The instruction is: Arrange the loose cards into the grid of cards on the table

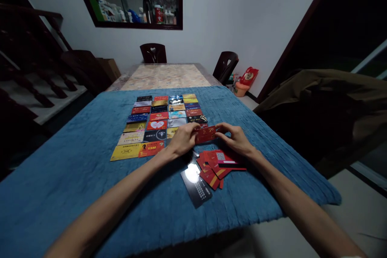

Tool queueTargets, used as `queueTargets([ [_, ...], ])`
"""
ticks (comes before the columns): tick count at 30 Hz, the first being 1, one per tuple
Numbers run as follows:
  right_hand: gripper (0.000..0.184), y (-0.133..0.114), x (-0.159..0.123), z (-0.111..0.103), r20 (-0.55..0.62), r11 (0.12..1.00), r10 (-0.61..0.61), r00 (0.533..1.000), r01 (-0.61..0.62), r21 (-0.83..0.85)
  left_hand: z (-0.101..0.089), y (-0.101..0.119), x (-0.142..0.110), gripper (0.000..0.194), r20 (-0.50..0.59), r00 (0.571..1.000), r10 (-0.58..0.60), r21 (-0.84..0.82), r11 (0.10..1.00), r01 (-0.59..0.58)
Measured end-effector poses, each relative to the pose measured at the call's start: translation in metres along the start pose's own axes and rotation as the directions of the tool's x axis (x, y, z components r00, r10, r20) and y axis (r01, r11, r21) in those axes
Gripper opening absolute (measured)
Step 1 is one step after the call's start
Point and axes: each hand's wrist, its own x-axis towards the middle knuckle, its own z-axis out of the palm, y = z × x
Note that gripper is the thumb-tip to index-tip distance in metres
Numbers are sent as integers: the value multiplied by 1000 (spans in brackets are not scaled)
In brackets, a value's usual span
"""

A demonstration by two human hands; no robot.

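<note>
Between my two hands a red card (206, 134) is held up at a slant over the cloth. My left hand (184, 138) pinches its left edge, and my right hand (234, 137) grips its right edge with thumb and finger. Just beyond and to the left, several cards lie in columns, among them a red card with a white heart (157, 125) and an orange card (151, 148) lettered YSM. Part of this layout is hidden behind my left hand. Nearer me lies a loose pile of red cards (216, 165), with a shiny dark card (196, 187) beside it.
A blue cloth (75, 161) covers the near part of the table; the marble-patterned top (166, 75) shows beyond. Dark chairs (153, 53) stand around it. To the right are a brown draped cloth (317, 88) and a red bag (249, 76) on an orange bucket (241, 89).
</note>
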Motion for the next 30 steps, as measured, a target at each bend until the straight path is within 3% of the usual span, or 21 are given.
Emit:
queueTargets([
  [8, 31, 3, 1, 7, 38, 1000, 6, 999, -5, -24, 6, -3, -3, 19, 57, 998, -1, 81, 997, -4],
  [30, 26, 21, 8, 18, 43, 977, 0, 999, 9, -213, 5, 4, -5, 17, 194, 980, -52, 365, 931, -23],
])
